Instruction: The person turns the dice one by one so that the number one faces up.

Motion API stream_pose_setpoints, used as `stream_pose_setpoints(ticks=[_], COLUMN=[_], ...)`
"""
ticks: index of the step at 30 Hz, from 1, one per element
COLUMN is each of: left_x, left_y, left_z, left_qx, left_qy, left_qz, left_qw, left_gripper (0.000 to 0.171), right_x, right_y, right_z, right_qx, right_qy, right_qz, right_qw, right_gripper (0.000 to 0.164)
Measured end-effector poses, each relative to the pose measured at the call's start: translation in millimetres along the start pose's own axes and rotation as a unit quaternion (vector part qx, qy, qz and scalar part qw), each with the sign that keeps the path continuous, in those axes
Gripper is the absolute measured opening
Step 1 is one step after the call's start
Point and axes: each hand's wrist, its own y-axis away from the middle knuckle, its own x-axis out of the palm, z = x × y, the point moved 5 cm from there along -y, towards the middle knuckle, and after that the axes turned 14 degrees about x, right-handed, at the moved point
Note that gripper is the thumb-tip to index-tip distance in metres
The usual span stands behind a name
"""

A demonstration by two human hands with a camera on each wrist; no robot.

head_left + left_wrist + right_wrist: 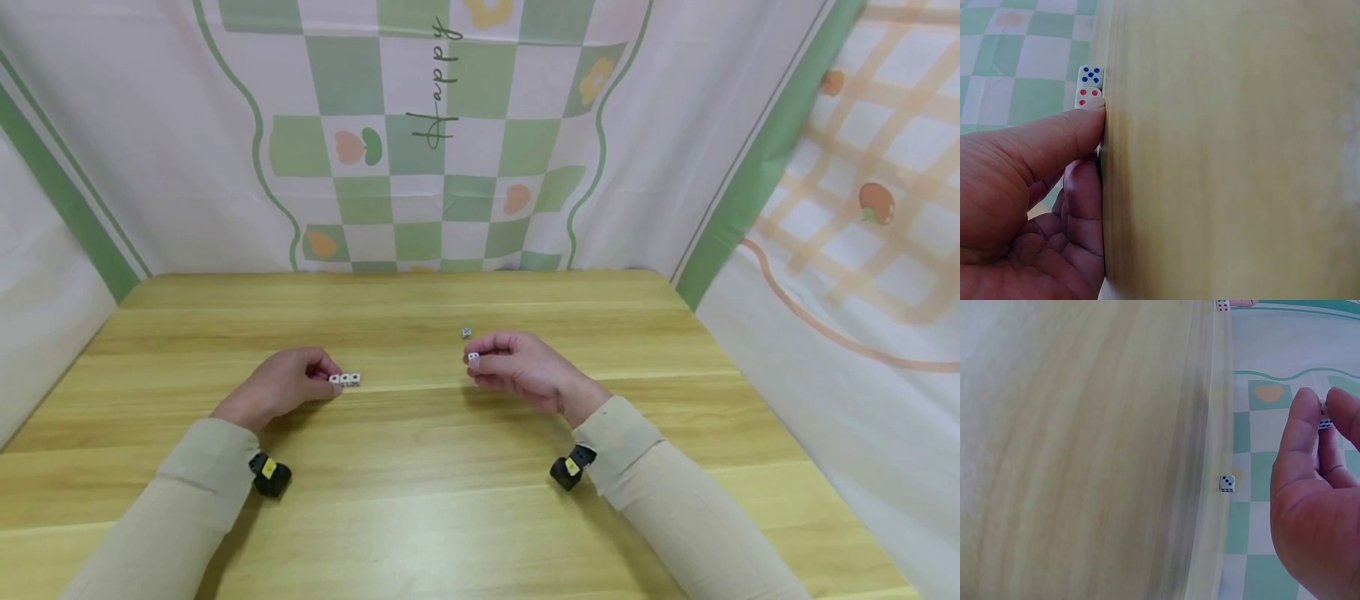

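Observation:
Three white dice (346, 379) stand side by side in a short row on the table. My left hand (281, 387) pinches the left end of that row between thumb and fingers. In the left wrist view a die with blue pips (1090, 75) shows beyond the thumb, which partly covers its red-pipped neighbour. My right hand (528, 371) holds a single die (473, 357) between thumb and fingertips, raised over the table. Just beyond it a loose die (467, 332) lies on the wood; its dark pips show in the right wrist view.
The wooden table (420, 483) reaches back to a hanging cloth (465, 196) with green and white checks. More patterned cloth (862, 275) hangs along the right side. A small black camera (270, 475) is strapped at each wrist.

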Motion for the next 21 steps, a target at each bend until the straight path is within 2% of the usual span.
stream_pose_setpoints(ticks=[10,15,21], left_x=[-0.2,-0.7,-0.9], left_y=[0.6,0.7,0.9], left_z=[-0.7,-0.9,-0.9], left_qx=[-0.003,0.000,0.003], left_qy=[0.003,0.004,0.002], left_qz=[-0.001,-0.002,-0.001], left_qw=[1.0000,1.0000,1.0000], left_gripper=[0.019,0.018,0.018], right_x=[1.0,0.6,0.3], right_y=[0.7,0.1,-0.5], right_z=[1.4,1.3,0.7], right_qx=[-0.019,-0.012,-0.007], right_qy=[-0.009,-0.005,0.007], right_qz=[0.002,-0.005,-0.011], right_qw=[1.000,1.000,1.000], right_gripper=[0.027,0.039,0.045])
